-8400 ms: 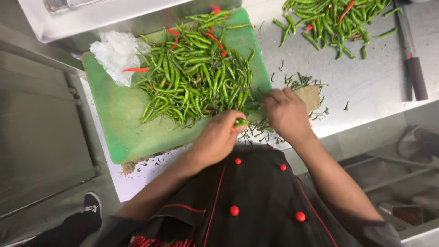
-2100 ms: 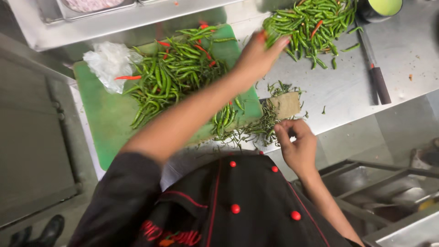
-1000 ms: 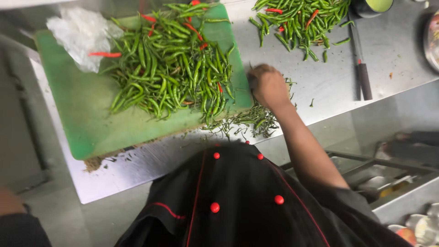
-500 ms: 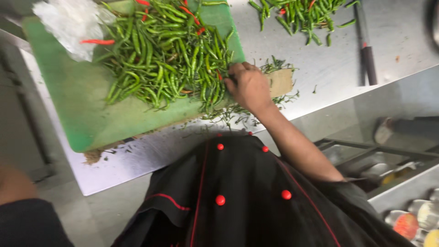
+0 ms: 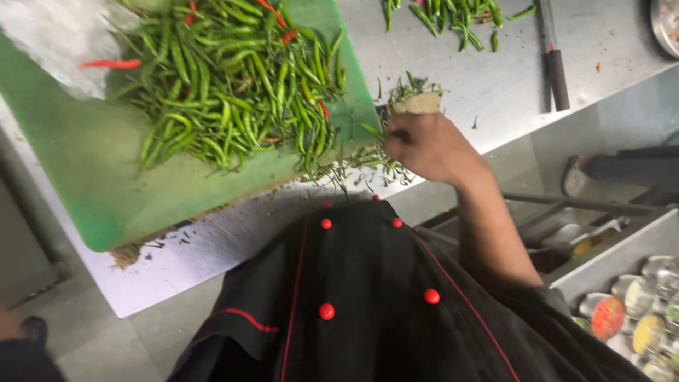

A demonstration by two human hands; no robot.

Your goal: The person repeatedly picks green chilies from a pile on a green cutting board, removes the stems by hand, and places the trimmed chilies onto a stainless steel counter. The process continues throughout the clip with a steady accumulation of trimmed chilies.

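Note:
My right hand (image 5: pixel 428 145) rests at the right edge of a green cutting board (image 5: pixel 106 177), fingers curled shut around a green chili whose tip pokes out toward the board. A large heap of green chilies (image 5: pixel 233 78), with a few red ones mixed in, covers the board's upper part. Loose chili stems (image 5: pixel 353 166) lie scattered under and beside the hand. My left hand is out of view. My black jacket with red buttons (image 5: pixel 353 297) fills the lower middle.
A white plastic bag (image 5: pixel 56 35) lies on the board's top left. On the steel counter (image 5: pixel 495 92) lie a second chili pile (image 5: pixel 453 14) and a dark-handled knife (image 5: pixel 555 64). Small filled bowls (image 5: pixel 636 318) sit at the bottom right, below the counter.
My left arm reached over the board toward the far chili pile, then drew back out of view. My right hand stays at the board's right edge; the view has tilted and come closer.

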